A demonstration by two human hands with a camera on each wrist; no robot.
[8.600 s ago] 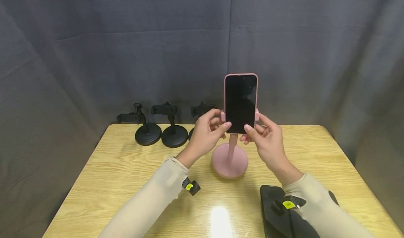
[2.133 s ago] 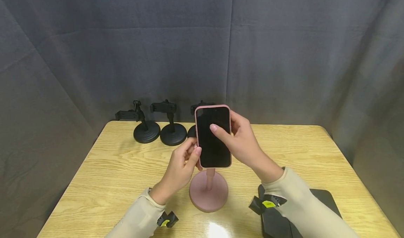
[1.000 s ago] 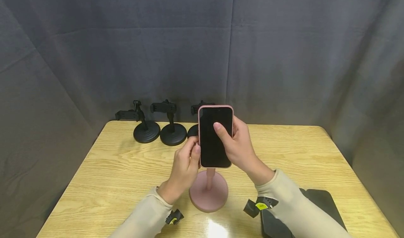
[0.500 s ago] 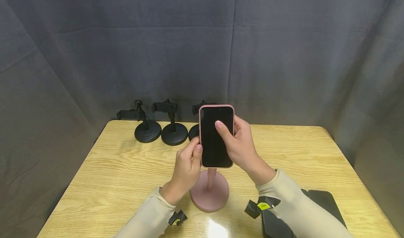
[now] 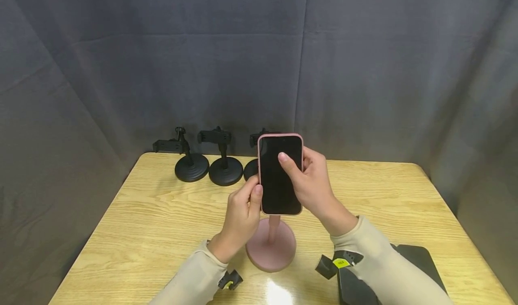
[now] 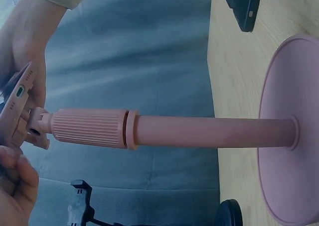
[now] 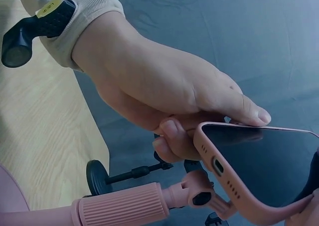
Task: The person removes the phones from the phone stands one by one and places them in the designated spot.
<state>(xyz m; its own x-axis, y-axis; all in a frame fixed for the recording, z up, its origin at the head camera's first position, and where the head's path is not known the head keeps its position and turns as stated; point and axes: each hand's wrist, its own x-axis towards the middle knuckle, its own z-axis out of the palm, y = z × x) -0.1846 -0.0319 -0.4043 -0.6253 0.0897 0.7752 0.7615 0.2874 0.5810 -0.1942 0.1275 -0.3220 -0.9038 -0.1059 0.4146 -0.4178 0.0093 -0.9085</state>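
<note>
A smartphone [image 5: 272, 179] in a pink case, its screen dark, sits upright at the head of a pink phone stand [image 5: 270, 251]. My right hand [image 5: 315, 183] grips the phone's right side, thumb across the screen and fingers behind. At the lower left edge my left hand [image 5: 241, 213] pinches with thumb and fingers where the stand's clamp lies; the clamp is mostly hidden. In the left wrist view the stand's ribbed collar [image 6: 89, 128] and straight post rise from the round base. The right wrist view shows the pink case's bottom edge [image 7: 224, 178] just above the stand's joint.
Three black phone stands [image 5: 225, 170] line the table's back left, the third partly behind the phone. Dark flat objects [image 5: 417, 260] lie at the right front, partly under my right forearm. A grey curtain [image 5: 226, 71] hangs around the wooden table [image 5: 154, 233].
Since 8.6 s ago the pink stand and phone have come nearer and left, and my right thumb has moved onto the screen. Since 2.1 s ago the phone has shifted slightly right.
</note>
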